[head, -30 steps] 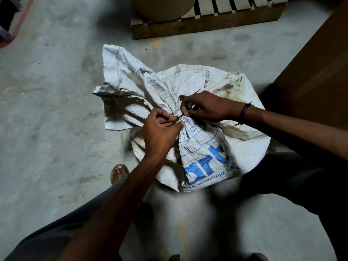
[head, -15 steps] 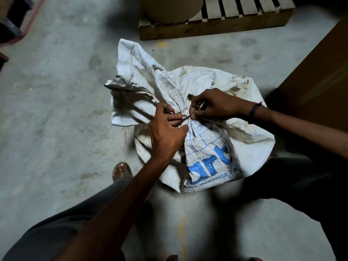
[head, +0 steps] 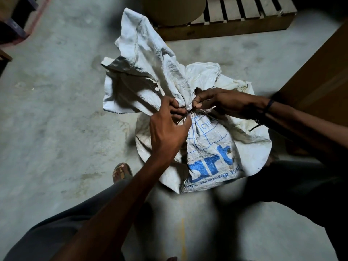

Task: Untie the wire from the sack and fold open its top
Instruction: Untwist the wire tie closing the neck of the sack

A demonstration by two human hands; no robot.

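The white woven sack [head: 207, 147], printed with blue lettering, stood on the concrete floor [head: 56, 129] between the person's legs, its neck gathered just below a loose, crumpled top flap. A thin dark wire [head: 185, 117] circled that neck. The left hand [head: 167, 132] pinched one part of the wire between thumb and fingertips; the right hand [head: 226, 102], a dark band at its wrist, was closed on the wire's other end right beside it, though its exact hold was partly hidden. The tie looked not yet undone. The risk here seemed to be twisting the wrong way and tightening it, or the stiff wire end slipping and pricking a finger. A hard tug might also tear the woven cloth or tip the sack toward the wooden pallet [head: 235, 29]
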